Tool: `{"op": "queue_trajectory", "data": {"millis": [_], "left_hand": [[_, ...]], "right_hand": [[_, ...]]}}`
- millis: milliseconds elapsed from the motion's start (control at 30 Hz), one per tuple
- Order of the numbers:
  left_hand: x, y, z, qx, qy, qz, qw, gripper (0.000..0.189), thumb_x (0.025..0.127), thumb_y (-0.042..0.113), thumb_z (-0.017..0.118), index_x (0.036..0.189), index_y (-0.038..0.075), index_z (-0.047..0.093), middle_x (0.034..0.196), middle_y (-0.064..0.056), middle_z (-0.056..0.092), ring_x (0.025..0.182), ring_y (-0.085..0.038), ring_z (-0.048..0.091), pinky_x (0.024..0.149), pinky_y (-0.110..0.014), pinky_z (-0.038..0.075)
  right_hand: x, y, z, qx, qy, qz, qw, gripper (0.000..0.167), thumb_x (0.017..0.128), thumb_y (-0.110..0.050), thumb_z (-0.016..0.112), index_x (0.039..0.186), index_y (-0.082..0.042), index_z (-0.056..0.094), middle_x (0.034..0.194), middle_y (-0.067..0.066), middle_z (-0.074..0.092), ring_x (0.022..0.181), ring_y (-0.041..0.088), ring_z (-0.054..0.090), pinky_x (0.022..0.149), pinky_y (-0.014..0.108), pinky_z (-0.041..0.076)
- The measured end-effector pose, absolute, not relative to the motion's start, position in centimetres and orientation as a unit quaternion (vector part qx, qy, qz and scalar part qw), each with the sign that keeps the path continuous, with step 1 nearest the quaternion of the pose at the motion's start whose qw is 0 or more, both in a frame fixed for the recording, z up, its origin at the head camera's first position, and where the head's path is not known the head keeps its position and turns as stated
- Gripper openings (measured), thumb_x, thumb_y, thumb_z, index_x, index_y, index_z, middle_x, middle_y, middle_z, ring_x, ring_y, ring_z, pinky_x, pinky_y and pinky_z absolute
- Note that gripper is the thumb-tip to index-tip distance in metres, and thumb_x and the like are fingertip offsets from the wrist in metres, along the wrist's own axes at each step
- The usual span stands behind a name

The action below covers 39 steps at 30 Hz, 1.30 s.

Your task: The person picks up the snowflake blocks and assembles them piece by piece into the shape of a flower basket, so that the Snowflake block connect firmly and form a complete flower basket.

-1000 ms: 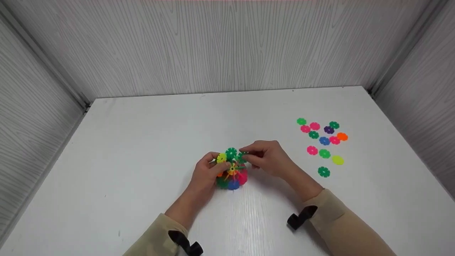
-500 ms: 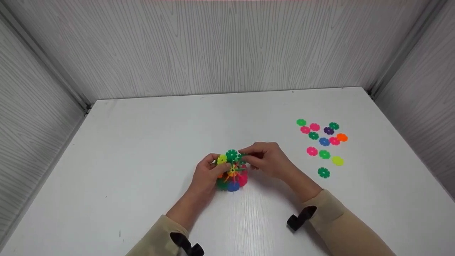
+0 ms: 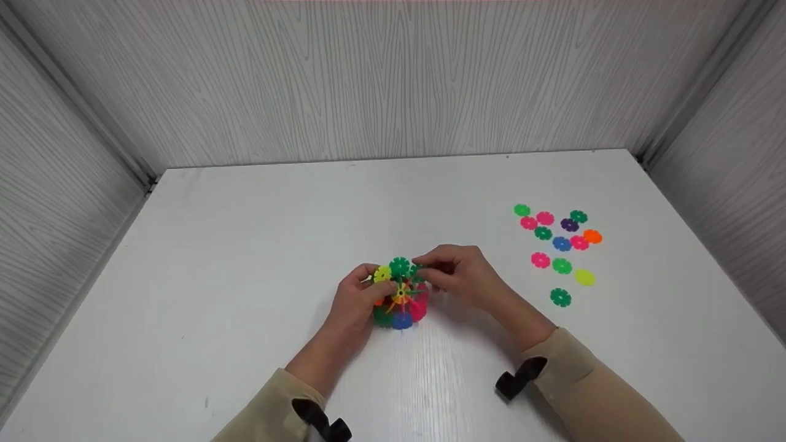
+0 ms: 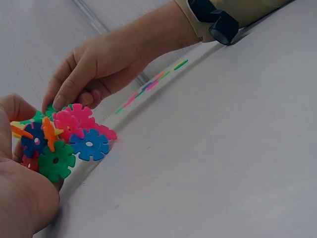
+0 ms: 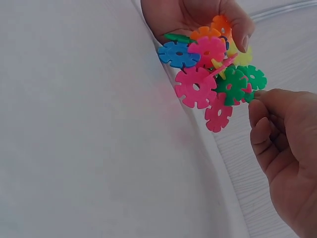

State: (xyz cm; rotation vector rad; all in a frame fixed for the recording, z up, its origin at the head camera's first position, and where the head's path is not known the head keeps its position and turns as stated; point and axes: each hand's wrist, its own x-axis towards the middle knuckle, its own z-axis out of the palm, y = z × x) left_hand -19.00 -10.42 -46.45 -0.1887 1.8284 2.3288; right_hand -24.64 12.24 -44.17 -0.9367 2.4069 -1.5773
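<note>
Notched plastic discs in several colours are slotted together into a cluster near the middle of the table. My left hand grips its left side, thumb over the front near a yellow disc. At the upper right of the cluster, my right hand pinches a green disc between thumb and forefinger; the fingertips cover part of it. Pink discs and a blue disc stick out of the cluster in the right wrist view. The left wrist view shows a green disc low on the cluster.
Loose notched discs lie scattered on the right of the white table, among them an orange disc, a purple disc and a yellow disc. Grey wood-grain panels stand behind and at both sides.
Both hands stay at the cluster in nearly the same pose. The right fingers keep their pinch on the green disc, and the view shifts only slightly.
</note>
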Motion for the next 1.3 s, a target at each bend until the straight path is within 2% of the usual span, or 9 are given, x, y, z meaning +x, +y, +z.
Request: {"op": "queue_trajectory", "data": {"millis": [233, 500, 767, 900, 1000, 1067, 1133, 1233, 1300], "left_hand": [[-18.9, -10.4, -46.3, -0.058, 0.633, 0.768, 0.081, 0.033, 0.092, 0.01, 0.078, 0.119, 0.004, 0.059, 0.12, -0.016, 0.066, 0.116, -0.03, 0.062, 0.103, -0.031, 0.055], [-18.8, -10.6, -46.6, -0.05, 0.602, 0.793, 0.079, 0.034, 0.096, 0.014, 0.076, 0.123, 0.004, 0.057, 0.127, -0.016, 0.064, 0.123, -0.029, 0.061, 0.108, -0.032, 0.052], [-19.0, -10.5, -46.4, -0.029, 0.566, 0.82, 0.079, 0.033, 0.099, 0.012, 0.072, 0.126, 0.005, 0.054, 0.134, -0.016, 0.06, 0.128, -0.029, 0.057, 0.112, -0.032, 0.048], [-19.0, -10.5, -46.4, -0.022, 0.573, 0.815, 0.086, 0.027, 0.102, 0.016, 0.069, 0.123, 0.006, 0.055, 0.131, -0.015, 0.061, 0.124, -0.029, 0.059, 0.11, -0.031, 0.05], [-18.9, -10.6, -46.5, -0.02, 0.586, 0.805, 0.091, 0.028, 0.101, 0.019, 0.071, 0.12, 0.007, 0.054, 0.123, -0.016, 0.068, 0.113, -0.028, 0.065, 0.101, -0.031, 0.056], [-18.9, -10.7, -46.5, -0.013, 0.59, 0.801, 0.101, 0.036, 0.1, 0.02, 0.072, 0.127, 0.008, 0.051, 0.119, -0.017, 0.071, 0.107, -0.03, 0.069, 0.096, -0.033, 0.059], [-18.9, -10.9, -46.5, -0.002, 0.594, 0.796, 0.116, 0.05, 0.099, 0.021, 0.073, 0.141, 0.01, 0.048, 0.12, -0.017, 0.073, 0.107, -0.03, 0.07, 0.093, -0.036, 0.06], [-18.8, -11.0, -46.5, 0.019, 0.596, 0.791, 0.14, 0.066, 0.099, 0.02, 0.072, 0.157, 0.013, 0.043, 0.127, -0.017, 0.069, 0.113, -0.031, 0.069, 0.097, -0.039, 0.06], [-18.8, -11.0, -46.5, 0.025, 0.595, 0.789, 0.151, 0.065, 0.099, 0.019, 0.071, 0.159, 0.014, 0.046, 0.131, -0.018, 0.066, 0.118, -0.031, 0.067, 0.098, -0.039, 0.059]], "right_hand": [[-24.5, 12.1, -44.0, -0.317, 0.799, -0.507, 0.057, 0.024, 0.098, -0.015, 0.078, 0.122, -0.015, 0.081, 0.102, -0.002, 0.077, 0.074, 0.02, 0.068, 0.072, 0.027, 0.062], [-25.0, 12.2, -44.4, -0.306, 0.792, -0.526, 0.048, 0.026, 0.101, -0.02, 0.076, 0.125, -0.011, 0.078, 0.105, -0.001, 0.078, 0.082, 0.025, 0.069, 0.075, 0.026, 0.06], [-25.2, 12.5, -44.5, -0.292, 0.766, -0.57, 0.062, 0.019, 0.102, -0.014, 0.073, 0.119, -0.007, 0.079, 0.104, 0.006, 0.079, 0.091, 0.026, 0.075, 0.086, 0.032, 0.062], [-25.4, 12.7, -44.4, -0.285, 0.76, -0.581, 0.056, 0.017, 0.102, -0.012, 0.072, 0.115, -0.005, 0.08, 0.102, 0.009, 0.078, 0.091, 0.028, 0.074, 0.086, 0.03, 0.062], [-25.5, 12.9, -44.2, -0.282, 0.763, -0.579, 0.052, 0.016, 0.103, -0.013, 0.072, 0.115, -0.006, 0.08, 0.101, 0.008, 0.078, 0.089, 0.027, 0.071, 0.082, 0.028, 0.06], [-25.5, 13.0, -44.2, -0.286, 0.764, -0.576, 0.057, 0.016, 0.103, -0.014, 0.072, 0.115, -0.008, 0.081, 0.102, 0.007, 0.078, 0.089, 0.027, 0.07, 0.08, 0.027, 0.059], [-25.5, 13.0, -44.2, -0.293, 0.766, -0.568, 0.066, 0.018, 0.103, -0.016, 0.071, 0.117, -0.01, 0.081, 0.103, 0.005, 0.079, 0.089, 0.027, 0.069, 0.078, 0.027, 0.058], [-25.4, 12.8, -44.2, -0.303, 0.768, -0.559, 0.078, 0.019, 0.104, -0.018, 0.071, 0.12, -0.012, 0.081, 0.105, 0.001, 0.079, 0.088, 0.026, 0.068, 0.076, 0.026, 0.055], [-25.4, 12.8, -44.1, -0.306, 0.771, -0.552, 0.08, 0.02, 0.104, -0.019, 0.071, 0.121, -0.013, 0.08, 0.107, 0.0, 0.079, 0.089, 0.026, 0.067, 0.075, 0.025, 0.054]]}}
